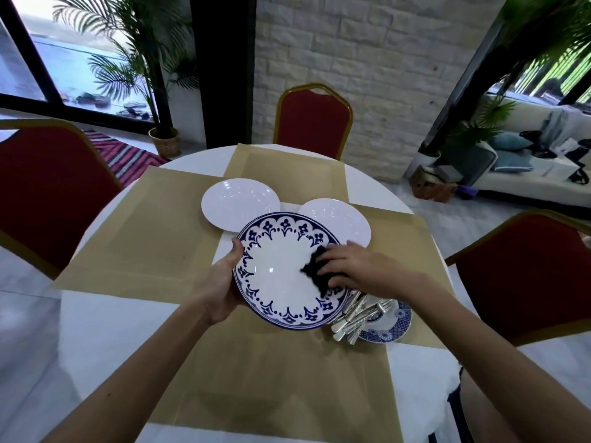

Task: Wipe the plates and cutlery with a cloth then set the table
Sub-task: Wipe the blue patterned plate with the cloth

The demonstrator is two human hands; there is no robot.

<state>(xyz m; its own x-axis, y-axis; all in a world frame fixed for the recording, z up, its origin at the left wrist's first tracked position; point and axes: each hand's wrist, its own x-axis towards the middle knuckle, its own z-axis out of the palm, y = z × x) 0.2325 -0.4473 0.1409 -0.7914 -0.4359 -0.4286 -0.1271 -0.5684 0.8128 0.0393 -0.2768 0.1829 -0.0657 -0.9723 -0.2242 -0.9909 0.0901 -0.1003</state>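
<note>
Head view: a person's two bare arms reach over a round white table (pixel 96 321) laid with tan placemats (pixel 144 244).
Plate: the blue-rimmed plate (pixel 281 276) sits between both hands, raised and tilted toward the camera, over the middle of the table.
Left side: the left hand (pixel 224 282) grips the plate's left rim, thumb lying over the blue border and fingers hidden beneath.
Right side: the right hand (pixel 355 266) bends its fingers over a dark cloth (pixel 315 271), bunching it and pressing it onto the plate's right inner face.
Cutlery: the silver cutlery (pixel 358 318) is heaped on a small patterned plate (pixel 395 324), just below the right wrist and partly hidden by the held plate's lower right edge.
White plates: two white plates (pixel 240 203) lie side by side on the mats beyond the held plate, whose far rim overlaps both in view.
Edges: red chairs (pixel 48 193) stand at the table's left, far and right sides.
Open room: bare mat spreads wide to the left of the left hand and across the near side under the forearms.
</note>
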